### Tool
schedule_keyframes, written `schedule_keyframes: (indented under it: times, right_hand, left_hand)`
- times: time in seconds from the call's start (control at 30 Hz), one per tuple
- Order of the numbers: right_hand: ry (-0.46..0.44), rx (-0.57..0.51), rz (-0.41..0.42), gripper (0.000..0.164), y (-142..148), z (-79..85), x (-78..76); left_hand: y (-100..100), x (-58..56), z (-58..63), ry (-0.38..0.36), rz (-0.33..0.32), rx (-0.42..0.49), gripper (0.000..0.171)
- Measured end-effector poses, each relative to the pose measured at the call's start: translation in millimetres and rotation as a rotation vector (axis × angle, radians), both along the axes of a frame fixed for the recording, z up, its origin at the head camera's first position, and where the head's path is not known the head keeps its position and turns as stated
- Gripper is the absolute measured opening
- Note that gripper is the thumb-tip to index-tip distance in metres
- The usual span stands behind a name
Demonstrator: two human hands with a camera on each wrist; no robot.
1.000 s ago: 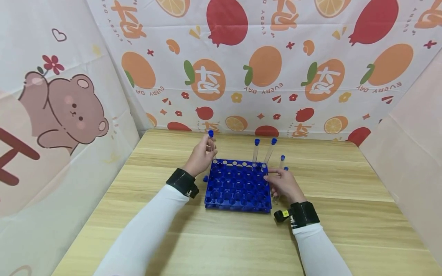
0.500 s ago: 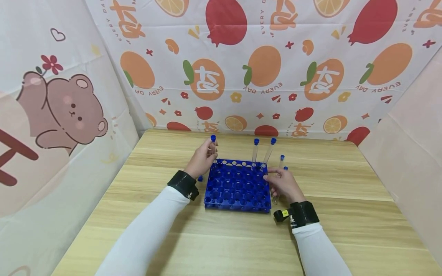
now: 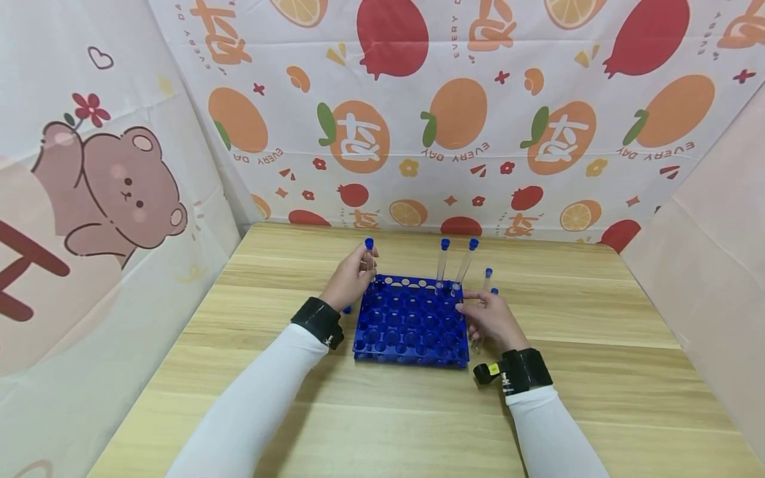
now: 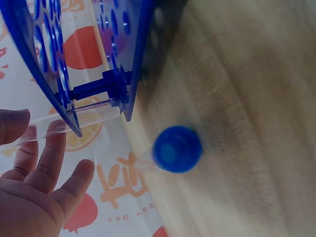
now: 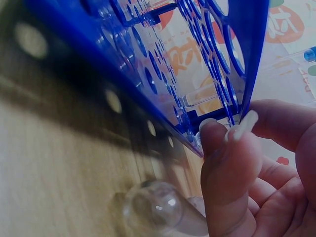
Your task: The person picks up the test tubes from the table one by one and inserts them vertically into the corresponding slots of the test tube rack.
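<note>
My left hand (image 3: 348, 275) pinches a clear test tube (image 3: 370, 259) with a blue cap between thumb and fingers. The tube stands nearly upright at the back left corner of the blue test tube rack (image 3: 412, 322). In the left wrist view, the tube (image 4: 96, 114) passes through the rack's upper plate, its rounded end near the lower plate. At the rack's right side, my right hand (image 3: 495, 320) grips the edge with thumb and fingers. Two capped tubes, one upright (image 3: 441, 267) and one tilted (image 3: 465, 267), stand in the back row towards the right.
Beside the rack's left side lies another blue-capped tube (image 4: 177, 149), mostly hidden by my left hand in the head view. Past my right hand are two more capped tubes (image 3: 488, 279), partly covered. The wooden table (image 3: 406, 425) meets a patterned cloth (image 3: 454, 172) behind.
The tube in my left hand has sunk lower into the rack's back left hole, and the hand has shifted slightly down and right. My right hand has stayed on the rack.
</note>
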State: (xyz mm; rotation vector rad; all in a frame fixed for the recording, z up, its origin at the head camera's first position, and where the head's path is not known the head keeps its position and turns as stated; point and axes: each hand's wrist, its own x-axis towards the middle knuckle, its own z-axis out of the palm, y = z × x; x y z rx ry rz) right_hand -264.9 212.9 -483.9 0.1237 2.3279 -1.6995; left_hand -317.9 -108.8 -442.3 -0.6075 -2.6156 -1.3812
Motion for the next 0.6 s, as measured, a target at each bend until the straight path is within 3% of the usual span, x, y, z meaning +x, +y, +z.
schedule_keyframes:
  times: [0.23,0.6]
  right_hand:
    - [-0.003,-0.012,0.008,0.048,0.4,-0.5,-0.6]
    - [-0.002,-0.021,0.002,0.045,-1.0,1.5,1.6]
  left_hand:
    - [-0.3,-1.4,-3.1,0.009,0.009,-0.005,0.031]
    - [-2.1,-0.7,-5.2,-0.066,0.069,-0.010,0.031]
